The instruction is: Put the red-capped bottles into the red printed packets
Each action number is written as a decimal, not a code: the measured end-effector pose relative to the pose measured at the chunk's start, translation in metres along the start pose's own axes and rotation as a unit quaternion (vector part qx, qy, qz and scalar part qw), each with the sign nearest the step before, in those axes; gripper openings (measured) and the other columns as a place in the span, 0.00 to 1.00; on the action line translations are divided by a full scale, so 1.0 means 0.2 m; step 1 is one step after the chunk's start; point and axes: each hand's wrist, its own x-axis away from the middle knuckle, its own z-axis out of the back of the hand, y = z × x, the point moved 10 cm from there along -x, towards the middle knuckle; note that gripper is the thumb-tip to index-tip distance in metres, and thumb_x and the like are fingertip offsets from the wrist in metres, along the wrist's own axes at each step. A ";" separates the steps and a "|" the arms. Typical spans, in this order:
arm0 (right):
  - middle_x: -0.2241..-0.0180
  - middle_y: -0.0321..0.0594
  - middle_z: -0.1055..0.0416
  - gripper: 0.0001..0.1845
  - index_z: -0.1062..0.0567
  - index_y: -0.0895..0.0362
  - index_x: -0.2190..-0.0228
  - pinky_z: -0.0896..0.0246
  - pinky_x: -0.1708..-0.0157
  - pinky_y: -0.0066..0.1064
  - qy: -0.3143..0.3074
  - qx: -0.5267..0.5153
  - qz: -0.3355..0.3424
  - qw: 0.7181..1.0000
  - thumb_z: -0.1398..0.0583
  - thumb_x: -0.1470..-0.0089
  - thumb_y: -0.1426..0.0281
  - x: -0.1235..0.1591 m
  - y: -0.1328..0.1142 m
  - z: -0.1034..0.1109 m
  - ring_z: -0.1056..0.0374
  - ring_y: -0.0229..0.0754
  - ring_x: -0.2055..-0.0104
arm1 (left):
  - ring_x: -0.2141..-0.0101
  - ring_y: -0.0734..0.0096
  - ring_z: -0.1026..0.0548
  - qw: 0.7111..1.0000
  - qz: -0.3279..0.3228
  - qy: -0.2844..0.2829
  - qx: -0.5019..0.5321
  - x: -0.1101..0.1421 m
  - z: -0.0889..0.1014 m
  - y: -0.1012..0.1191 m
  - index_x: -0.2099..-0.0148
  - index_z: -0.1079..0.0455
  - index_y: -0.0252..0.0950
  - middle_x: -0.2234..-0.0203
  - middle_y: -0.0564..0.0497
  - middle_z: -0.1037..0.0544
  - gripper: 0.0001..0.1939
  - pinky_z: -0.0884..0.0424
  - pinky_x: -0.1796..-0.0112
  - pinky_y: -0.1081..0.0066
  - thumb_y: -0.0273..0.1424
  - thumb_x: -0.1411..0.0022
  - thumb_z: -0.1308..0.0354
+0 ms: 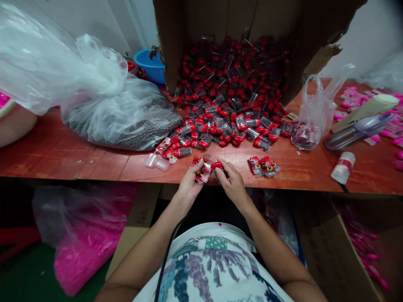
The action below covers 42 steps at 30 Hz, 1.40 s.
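My left hand [188,186] is closed on a small red printed packet [204,172] at the table's front edge. Beside it, my right hand [234,183] pinches a small red-capped container [216,165]; its lower part is hidden by the fingers. Left of my hands lie clear plastic cups [156,162] and more red packets [163,145]. A few red printed packets [267,165] rest to the right. Just beyond my hands spreads a big pile of small clear containers with red caps [233,121].
The pile spills from a torn cardboard box [171,50]. A plastic bag of dark beads [126,121] sits left, with a blue basin [151,65] behind. To the right are a small plastic bag [310,121], a bottle [355,132] and a white roll [343,167]. Pink pieces [85,251] fill a bag below.
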 end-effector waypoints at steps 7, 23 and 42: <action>0.55 0.43 0.29 0.21 0.32 0.52 0.46 0.38 0.50 0.35 -0.022 -0.013 -0.012 1.000 0.46 0.40 0.65 0.02 -0.01 -0.01 0.32 0.43 0.53 | 0.78 0.76 0.24 1.000 -0.009 0.007 0.017 -0.01 0.01 0.00 0.70 0.28 0.31 0.78 0.51 0.22 0.06 0.26 0.72 0.76 0.21 0.41 0.43; 0.54 0.43 0.29 0.22 0.32 0.52 0.45 0.36 0.53 0.34 0.022 -0.057 -0.048 0.997 0.46 0.41 0.64 0.03 0.05 0.02 0.32 0.43 0.54 | 0.75 0.74 0.24 0.997 -0.059 -0.022 -0.037 0.04 -0.03 0.01 0.70 0.27 0.30 0.76 0.50 0.21 0.03 0.26 0.68 0.75 0.21 0.49 0.36; 0.66 0.36 0.26 0.21 0.29 0.53 0.53 0.34 0.61 0.30 0.026 -0.266 -0.149 0.952 0.39 0.48 0.60 0.07 0.14 -0.03 0.31 0.39 0.63 | 0.74 0.73 0.26 0.950 -0.251 -0.076 -0.169 0.14 -0.12 0.17 0.68 0.26 0.32 0.75 0.52 0.22 0.11 0.30 0.67 0.73 0.27 0.57 0.31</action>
